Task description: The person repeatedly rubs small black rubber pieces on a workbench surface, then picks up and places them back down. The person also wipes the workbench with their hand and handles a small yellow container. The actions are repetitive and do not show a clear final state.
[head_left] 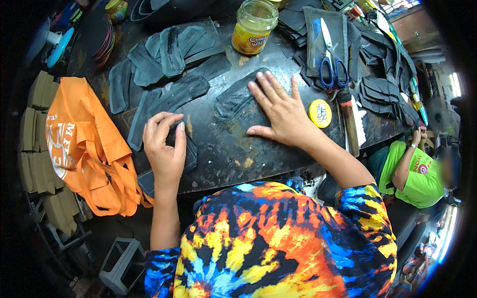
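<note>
My right hand (283, 111) is spread, its fingertips resting on a flat dark leather-like piece (236, 97) on the black worktable. My left hand (165, 141) hovers at the table's near left with fingers loosely bent and the thumb a little apart; I see nothing in it. Beneath and beside it lie dark strips (188, 151), partly hidden by the hand. Farther off, more dark cut pieces (171, 52) overlap in a loose pile. A wide-mouthed jar (252, 37) with pale contents stands uncapped behind the right hand. Its likely lid, round and yellow (320, 113), lies beside my right wrist.
Scissors with blue handles (334, 72) lie on dark sheets at the back right, above a wooden-handled tool (349, 121). Stacks of black pieces (382, 94) fill the right side. An orange bag (92, 144) hangs at the left edge. A person in green (415, 174) sits at right.
</note>
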Action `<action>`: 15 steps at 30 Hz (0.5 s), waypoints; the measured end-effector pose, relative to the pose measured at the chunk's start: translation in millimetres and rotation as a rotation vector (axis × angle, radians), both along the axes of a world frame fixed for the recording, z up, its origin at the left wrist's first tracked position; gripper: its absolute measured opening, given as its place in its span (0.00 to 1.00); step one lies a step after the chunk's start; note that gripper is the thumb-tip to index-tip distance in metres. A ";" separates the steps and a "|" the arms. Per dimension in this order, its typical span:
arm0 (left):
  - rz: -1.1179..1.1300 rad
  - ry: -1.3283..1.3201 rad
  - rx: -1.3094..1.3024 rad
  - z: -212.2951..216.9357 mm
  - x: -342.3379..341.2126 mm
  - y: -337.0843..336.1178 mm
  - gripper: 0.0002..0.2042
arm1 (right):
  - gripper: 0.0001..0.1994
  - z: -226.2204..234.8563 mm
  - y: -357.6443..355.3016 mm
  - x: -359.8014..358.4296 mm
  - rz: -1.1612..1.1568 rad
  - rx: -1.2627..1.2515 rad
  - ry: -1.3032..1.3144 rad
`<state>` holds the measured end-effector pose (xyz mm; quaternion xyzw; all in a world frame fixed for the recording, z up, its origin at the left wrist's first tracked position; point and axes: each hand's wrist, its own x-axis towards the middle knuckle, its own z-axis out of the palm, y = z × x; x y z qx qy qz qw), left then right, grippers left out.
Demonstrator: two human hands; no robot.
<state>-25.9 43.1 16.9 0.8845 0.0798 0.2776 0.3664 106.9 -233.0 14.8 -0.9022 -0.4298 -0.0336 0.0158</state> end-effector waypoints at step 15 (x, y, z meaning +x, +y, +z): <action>-0.012 -0.001 0.030 -1.4 -0.6 1.3 0.09 | 0.44 34.7 -0.1 -15.9 0.137 0.204 0.571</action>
